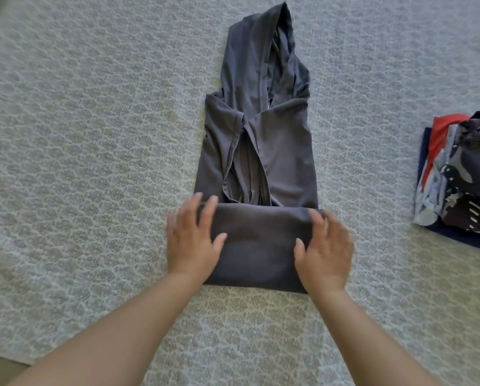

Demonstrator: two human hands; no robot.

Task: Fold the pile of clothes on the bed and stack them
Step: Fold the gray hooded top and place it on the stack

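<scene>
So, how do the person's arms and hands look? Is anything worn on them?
Both forearms are bare as far as the picture shows: no sleeves appear. The left hand and right hand wear no gloves, and I see no watch, bracelet or ring. The fingers are slightly blurred, so small details cannot be told.

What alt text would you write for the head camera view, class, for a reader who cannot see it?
Two hands, left hand and right hand, press flat on the folded lower end of a dark grey hooded top laid lengthwise on a patterned bedspread. Its hood points away from the person. A stack of folded clothes sits at the right edge.
</scene>
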